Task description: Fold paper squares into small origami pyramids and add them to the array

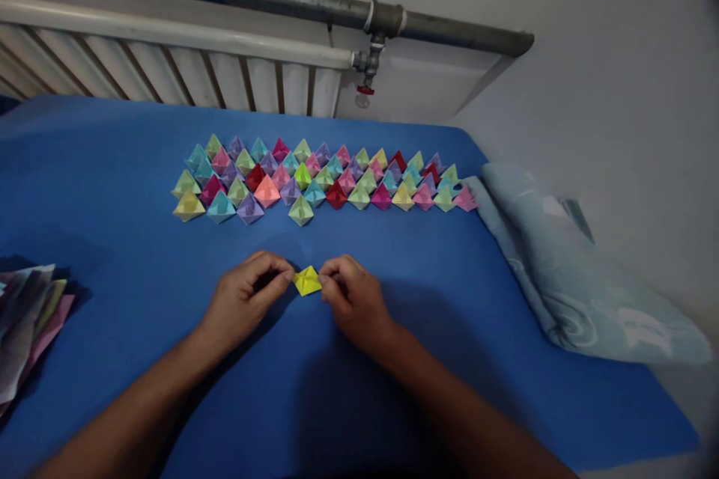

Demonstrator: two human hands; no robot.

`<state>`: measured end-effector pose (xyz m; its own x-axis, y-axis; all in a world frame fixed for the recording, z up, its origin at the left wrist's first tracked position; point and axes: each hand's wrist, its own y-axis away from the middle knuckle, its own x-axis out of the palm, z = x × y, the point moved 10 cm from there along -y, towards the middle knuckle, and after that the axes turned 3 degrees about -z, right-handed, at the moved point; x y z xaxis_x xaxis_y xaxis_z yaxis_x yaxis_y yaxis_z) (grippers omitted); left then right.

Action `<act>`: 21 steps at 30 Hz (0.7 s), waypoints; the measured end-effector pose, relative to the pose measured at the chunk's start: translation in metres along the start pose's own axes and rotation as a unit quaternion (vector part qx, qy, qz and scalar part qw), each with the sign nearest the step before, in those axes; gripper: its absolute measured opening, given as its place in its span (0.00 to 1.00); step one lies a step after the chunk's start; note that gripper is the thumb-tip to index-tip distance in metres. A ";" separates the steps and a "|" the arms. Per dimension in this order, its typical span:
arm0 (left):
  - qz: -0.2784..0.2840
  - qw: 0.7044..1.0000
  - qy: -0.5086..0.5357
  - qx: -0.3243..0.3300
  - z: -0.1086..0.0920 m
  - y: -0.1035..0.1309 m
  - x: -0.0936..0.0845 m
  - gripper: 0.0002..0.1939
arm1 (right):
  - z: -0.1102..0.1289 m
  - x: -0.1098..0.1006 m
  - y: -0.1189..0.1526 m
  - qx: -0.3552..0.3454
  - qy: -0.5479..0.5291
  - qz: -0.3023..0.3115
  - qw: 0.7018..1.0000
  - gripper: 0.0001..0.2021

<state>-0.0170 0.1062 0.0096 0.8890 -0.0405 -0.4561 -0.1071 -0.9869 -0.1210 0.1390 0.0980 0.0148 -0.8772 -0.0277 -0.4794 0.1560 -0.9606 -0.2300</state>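
Note:
A small yellow origami boat (307,281) is stretched between my two hands, just above or on the blue surface. My left hand (250,292) pinches its left tip between thumb and forefinger. On the other side, my right hand (355,296) is closed in a pinch on the right tip. Beyond them stand several rows of folded paper boats in many colours. Nearest to my hands is a pale green paper boat (301,211), sitting a little in front of the others. A yellow paper boat (189,206) marks the left end of the front row.
A stack of coloured paper sheets (34,329) lies at the left edge. On the right a rolled light-blue blanket (584,269) rests along the wall. At the back are a white radiator (168,75), a metal pipe (281,0) and a red-handled valve (366,90).

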 end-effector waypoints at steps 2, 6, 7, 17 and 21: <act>-0.019 0.999 0.030 -0.039 0.005 0.000 -0.003 0.09 | 0.003 -0.005 0.001 0.002 -0.012 -0.020 1.000 0.06; -0.031 0.987 0.123 -0.102 0.012 0.003 0.000 0.12 | 0.008 -0.010 0.005 -0.005 -0.028 -0.052 0.998 0.06; -0.023 0.983 0.143 -0.112 0.013 0.003 0.003 0.13 | 0.010 -0.010 0.005 -0.017 -0.027 -0.058 0.998 0.06; 0.033 0.946 0.252 -0.201 0.025 0.010 0.026 0.20 | 0.043 -0.003 0.017 -0.167 0.006 -0.052 0.985 0.06; 0.026 0.944 0.256 -0.208 0.024 0.010 0.024 0.21 | 0.048 -0.002 0.018 -0.185 0.016 -0.048 0.981 0.06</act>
<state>-0.0072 0.0988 -0.0242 0.9973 -0.0560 0.0475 -0.0676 -0.9530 0.2954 0.1217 0.0676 0.0518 -0.8822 0.0721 -0.4653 0.2332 -0.7916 -0.5648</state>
